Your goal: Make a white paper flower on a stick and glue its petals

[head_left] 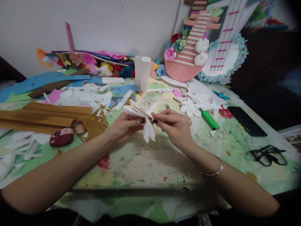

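Over the middle of the table, a white paper flower [149, 130] with several long petals is held between my two hands. My left hand [124, 127] is closed round its left side, the thumb pressed near the centre. Thin tan sticks [139, 108] lie among the petals on that side. My right hand [175, 125] pinches the flower's right side near its middle, thumb against fingers. What sits right between the right fingertips is partly hidden. Just beyond the right hand, a flat white paper flower [190, 108] lies on the table, with metal scissor tips [168, 106] showing nearby.
Brown crepe paper [47, 117], a maroon case [61, 137] and white scraps [84, 94] lie left. A white paper roll [145, 73] stands behind. A green roll [209, 118], a phone [246, 121] and glasses [269, 155] lie right. Paper instruments [185, 67] lean at the back.
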`<state>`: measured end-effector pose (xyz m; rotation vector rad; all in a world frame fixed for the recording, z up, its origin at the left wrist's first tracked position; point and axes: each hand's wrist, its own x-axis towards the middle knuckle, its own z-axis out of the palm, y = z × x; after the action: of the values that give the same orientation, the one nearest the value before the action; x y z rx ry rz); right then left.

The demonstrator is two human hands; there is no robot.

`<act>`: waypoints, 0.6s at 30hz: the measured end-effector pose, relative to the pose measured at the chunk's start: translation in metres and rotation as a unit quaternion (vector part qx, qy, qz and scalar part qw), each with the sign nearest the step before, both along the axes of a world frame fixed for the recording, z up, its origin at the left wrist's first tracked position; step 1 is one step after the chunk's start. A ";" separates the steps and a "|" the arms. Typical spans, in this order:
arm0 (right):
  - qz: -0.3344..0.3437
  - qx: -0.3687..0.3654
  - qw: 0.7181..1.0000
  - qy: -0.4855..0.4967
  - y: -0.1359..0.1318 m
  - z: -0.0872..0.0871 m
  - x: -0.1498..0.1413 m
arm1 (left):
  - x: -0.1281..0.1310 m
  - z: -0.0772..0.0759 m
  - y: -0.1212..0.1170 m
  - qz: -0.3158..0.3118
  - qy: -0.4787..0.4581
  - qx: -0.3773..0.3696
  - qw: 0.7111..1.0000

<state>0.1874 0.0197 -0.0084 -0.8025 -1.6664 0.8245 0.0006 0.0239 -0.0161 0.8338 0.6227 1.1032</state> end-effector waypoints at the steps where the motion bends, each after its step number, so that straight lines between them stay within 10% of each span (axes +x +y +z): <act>1: 0.002 -0.007 1.000 -0.001 0.000 0.000 0.000 | 0.000 -0.001 0.001 0.003 -0.002 -0.004 1.000; 18: -0.029 0.031 0.999 0.007 -0.009 -0.003 -0.008 | 0.013 0.000 -0.005 0.052 -0.032 -0.040 0.997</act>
<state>0.1791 0.0105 -0.0111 -0.7968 -1.6401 0.7332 0.0137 0.0192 -0.0165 0.7003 0.6584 1.1863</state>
